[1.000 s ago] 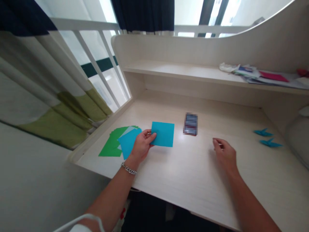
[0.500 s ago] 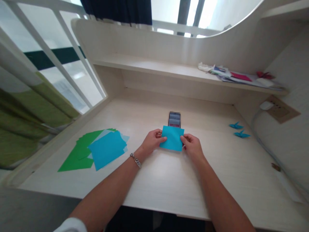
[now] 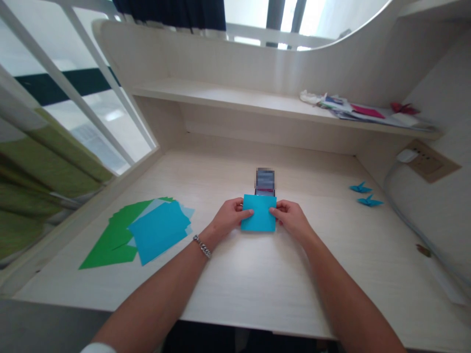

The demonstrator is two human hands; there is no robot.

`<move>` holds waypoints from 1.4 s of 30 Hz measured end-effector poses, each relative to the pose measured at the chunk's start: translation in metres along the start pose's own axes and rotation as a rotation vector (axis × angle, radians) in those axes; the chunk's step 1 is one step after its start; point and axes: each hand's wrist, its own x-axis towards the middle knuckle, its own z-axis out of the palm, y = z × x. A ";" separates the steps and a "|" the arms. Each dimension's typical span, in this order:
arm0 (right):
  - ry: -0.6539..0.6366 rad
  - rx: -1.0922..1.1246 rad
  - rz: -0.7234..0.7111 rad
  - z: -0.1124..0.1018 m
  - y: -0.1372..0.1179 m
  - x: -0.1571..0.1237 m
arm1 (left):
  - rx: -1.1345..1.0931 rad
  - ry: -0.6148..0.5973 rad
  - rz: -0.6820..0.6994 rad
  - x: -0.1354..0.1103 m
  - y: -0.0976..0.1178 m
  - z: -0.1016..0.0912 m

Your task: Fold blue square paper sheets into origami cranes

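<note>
A small blue sheet of paper point(image 3: 259, 215) is held up just above the desk, its face towards me. My left hand point(image 3: 234, 214) pinches its left edge, thumb in front and fingers behind. At the opposite edge my right hand point(image 3: 289, 215) grips it the same way. Behind the sheet lies a phone point(image 3: 265, 180) with a blurred screen, its lower end covered by the paper. To the left, a blue stack of paper point(image 3: 158, 230) overlaps a fanned pile of green paper point(image 3: 110, 240).
Two folded blue paper birds point(image 3: 370, 201) sit at the desk's right side, near a grey cable point(image 3: 399, 215) running from a wall socket point(image 3: 429, 159). Papers and a red folded piece point(image 3: 405, 108) lie on the shelf point(image 3: 235, 100) above the desk point(image 3: 221, 162).
The blue sheet has turned slightly and now sits squarer to the desk edge. My right thumb has come further onto its face. The view has shifted a little.
</note>
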 end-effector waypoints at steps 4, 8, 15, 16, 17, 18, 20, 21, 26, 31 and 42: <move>0.016 0.103 0.003 0.000 0.010 -0.001 | 0.069 -0.025 -0.011 -0.001 0.001 0.000; 0.021 -0.102 0.072 -0.010 0.013 -0.009 | 0.329 -0.023 -0.027 -0.007 0.003 -0.002; 0.110 -0.718 0.069 -0.014 0.002 -0.019 | 0.857 0.111 0.204 -0.014 0.001 -0.005; 0.121 -0.769 0.073 -0.013 0.001 -0.020 | 0.916 0.133 0.233 -0.014 0.001 -0.006; 0.135 -0.804 0.083 -0.013 0.000 -0.021 | 0.970 0.147 0.245 -0.013 0.001 -0.007; 0.150 -0.827 0.098 -0.013 -0.001 -0.022 | 1.017 0.154 0.243 -0.012 0.001 -0.008; 0.169 -0.845 0.130 -0.015 -0.002 -0.023 | 1.070 0.162 0.229 -0.012 0.002 -0.010; 0.165 -0.845 0.139 -0.017 -0.002 -0.023 | 1.076 0.171 0.224 -0.011 0.003 -0.012; 0.089 -0.788 0.118 -0.029 -0.006 -0.023 | 1.033 0.213 0.228 -0.011 0.009 -0.015; 0.150 -0.774 0.080 -0.041 -0.002 -0.019 | 1.031 0.205 0.238 -0.010 0.009 -0.015; 0.133 -0.807 0.048 -0.039 0.000 -0.018 | 1.110 0.119 0.303 -0.010 0.004 -0.006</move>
